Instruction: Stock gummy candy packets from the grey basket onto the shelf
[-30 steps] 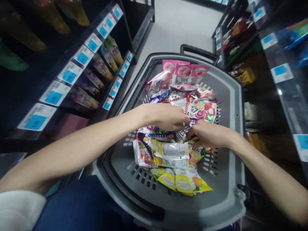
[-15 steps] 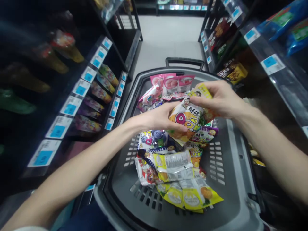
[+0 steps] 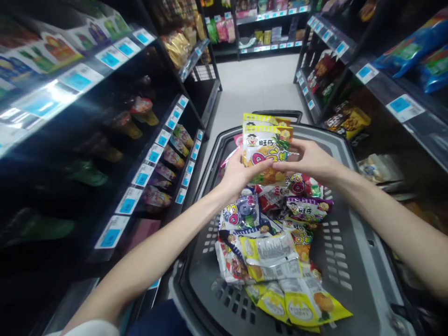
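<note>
Over the far half of a grey shopping basket [image 3: 367, 280], my left hand [image 3: 238, 172] and my right hand [image 3: 310, 158] together hold yellow-and-white gummy candy bags [image 3: 268, 149], one behind another and upright. Both thumbs press on the front bag, and their tips nearly meet. The fingers behind the bags are mostly hidden. Below lie more bags: a blueberry one [image 3: 241, 212], a purple-topped one [image 3: 308, 210], an orange one [image 3: 301, 238] and yellow-and-silver ones [image 3: 273, 256] turned back side up. Pink packets [image 3: 229, 158] show partly behind my left hand.
Black shelves with blue-and-white price tags [image 3: 128, 203] line the left side. On the right, shelves hold blue bags [image 3: 416, 51] and yellow-brown snack bags [image 3: 352, 119]. A pale floor [image 3: 259, 84] runs ahead to another stocked shelf [image 3: 273, 46]. The basket's handle [image 3: 280, 114] is at its far end.
Both hands have brought the yellow-and-white bags upright and squared them together, front side toward me. The view has tilted up, showing more of the shelves and the aisle ahead.
</note>
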The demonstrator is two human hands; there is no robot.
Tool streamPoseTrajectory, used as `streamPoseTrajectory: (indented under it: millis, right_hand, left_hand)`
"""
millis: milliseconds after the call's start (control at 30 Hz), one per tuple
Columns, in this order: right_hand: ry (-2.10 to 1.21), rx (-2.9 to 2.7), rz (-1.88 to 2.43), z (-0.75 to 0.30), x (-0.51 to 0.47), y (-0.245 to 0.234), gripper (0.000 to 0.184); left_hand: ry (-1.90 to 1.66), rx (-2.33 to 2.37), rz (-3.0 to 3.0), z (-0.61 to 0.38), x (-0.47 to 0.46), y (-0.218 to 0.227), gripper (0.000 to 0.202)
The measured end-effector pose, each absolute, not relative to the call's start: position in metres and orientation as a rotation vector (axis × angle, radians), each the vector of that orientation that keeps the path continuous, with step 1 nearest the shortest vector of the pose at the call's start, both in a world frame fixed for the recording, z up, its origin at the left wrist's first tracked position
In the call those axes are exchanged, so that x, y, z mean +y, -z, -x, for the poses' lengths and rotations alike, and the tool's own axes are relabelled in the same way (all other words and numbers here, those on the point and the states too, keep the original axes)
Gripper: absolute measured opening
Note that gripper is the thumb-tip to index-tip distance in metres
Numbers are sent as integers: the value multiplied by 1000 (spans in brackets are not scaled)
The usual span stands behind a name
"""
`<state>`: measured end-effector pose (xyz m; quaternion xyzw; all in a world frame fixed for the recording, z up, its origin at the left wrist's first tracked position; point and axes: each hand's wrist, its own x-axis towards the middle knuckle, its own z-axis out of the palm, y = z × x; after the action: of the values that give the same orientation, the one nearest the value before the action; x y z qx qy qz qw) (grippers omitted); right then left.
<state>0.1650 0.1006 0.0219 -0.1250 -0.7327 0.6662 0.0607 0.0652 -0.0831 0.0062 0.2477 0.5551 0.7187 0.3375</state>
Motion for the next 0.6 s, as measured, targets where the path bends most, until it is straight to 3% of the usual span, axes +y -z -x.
streamPoseTrajectory:
  millis: [267,467,600]
  right_hand:
    - [-1835,-2008,491,-164,99,-11,46]
    - [-1901,-1573,564,-153,130,-4,46]
    - [-1832,-1704,514,-153,138,-4,55]
  left_hand:
    - [-1943,1433,-617,-62,-83,-11,66]
    - [-1975,1479,-447,-52,-86,-21,56]
    - [-1867,1483,-534,-52,-87,-22,54]
